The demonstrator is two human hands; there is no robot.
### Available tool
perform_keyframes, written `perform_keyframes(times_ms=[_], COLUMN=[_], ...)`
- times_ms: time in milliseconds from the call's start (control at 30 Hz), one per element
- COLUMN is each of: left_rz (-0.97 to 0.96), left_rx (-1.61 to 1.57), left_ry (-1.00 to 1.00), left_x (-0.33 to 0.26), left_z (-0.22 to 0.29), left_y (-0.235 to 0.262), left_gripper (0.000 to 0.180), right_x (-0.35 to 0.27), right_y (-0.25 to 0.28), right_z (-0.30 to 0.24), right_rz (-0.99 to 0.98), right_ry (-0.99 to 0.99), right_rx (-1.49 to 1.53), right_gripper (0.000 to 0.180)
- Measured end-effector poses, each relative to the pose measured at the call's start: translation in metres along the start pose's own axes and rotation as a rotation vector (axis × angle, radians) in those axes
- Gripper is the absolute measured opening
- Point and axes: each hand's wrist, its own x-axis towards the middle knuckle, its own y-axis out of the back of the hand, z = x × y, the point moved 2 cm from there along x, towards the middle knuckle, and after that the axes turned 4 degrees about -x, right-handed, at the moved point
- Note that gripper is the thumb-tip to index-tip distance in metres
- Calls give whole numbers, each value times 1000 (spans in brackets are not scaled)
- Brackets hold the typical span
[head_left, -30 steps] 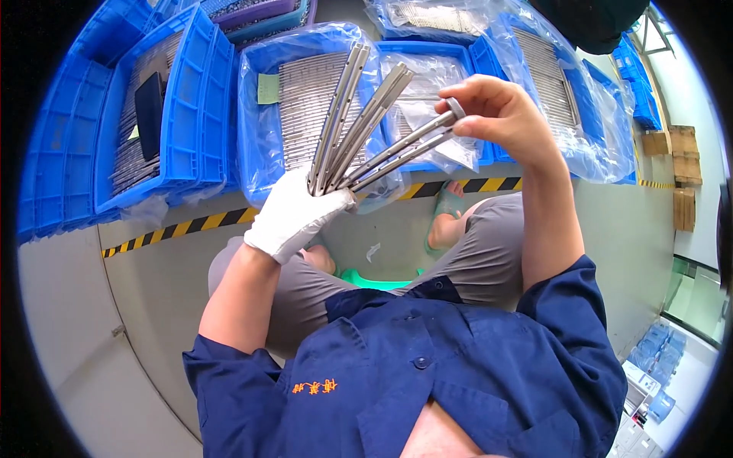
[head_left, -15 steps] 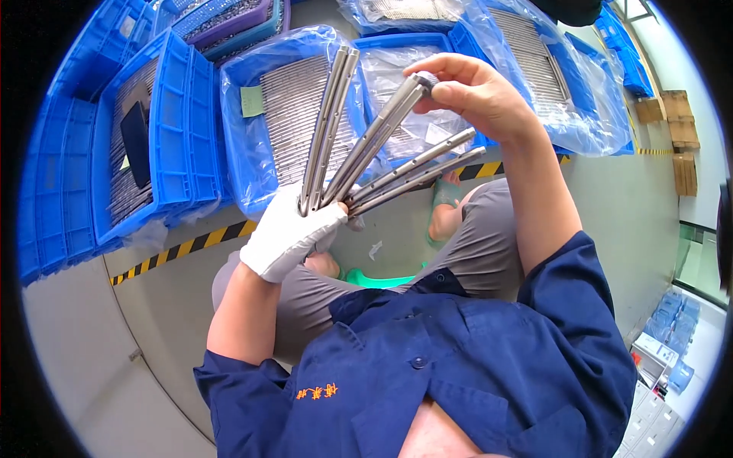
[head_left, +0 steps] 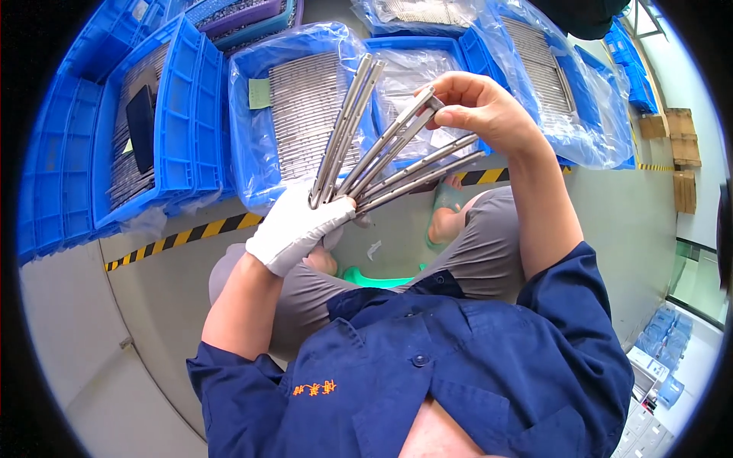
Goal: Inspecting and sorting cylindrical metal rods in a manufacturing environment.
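Note:
My left hand, in a white glove, is closed around the lower ends of several slim metal rods with small holes along them. They fan out upward and to the right in separate bunches. My bare right hand pinches a small grey metal piece between thumb and fingertips, at the upper end of the middle bunch. Whether the piece is round or flat is hard to make out, as the fingers partly cover it. Behind the rods is a plastic-lined blue crate full of similar rods.
A blue crate with rods and a dark flat object stands at the left. Another lined crate of rods is at the far right. Black-yellow tape crosses the floor. A green stool edge shows between my legs.
My left hand and the rods have shifted slightly right. My right hand has come down a little, with the small piece still at the rod ends. The bunches sit closer together.

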Motion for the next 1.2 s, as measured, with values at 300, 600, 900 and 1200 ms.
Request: perform_keyframes(times_ms=[300, 600, 900, 1200], left_rz=[-47, -75, -76, -217], left_rx=[7, 68, 85, 128], left_ry=[-22, 16, 35, 111], left_x=[3, 1, 0, -7], left_z=[-6, -4, -4, -6], left_y=[0, 0, -2, -11], left_gripper=[26, 27, 27, 30], right_x=[-2, -5, -5, 7], right_y=[18, 8, 9, 6], right_z=[-8, -13, -10, 7], right_rz=[48, -60, 10, -60], right_ry=[27, 124, 61, 18], right_rx=[53, 36, -54, 163], right_gripper=[33, 35, 37, 42])
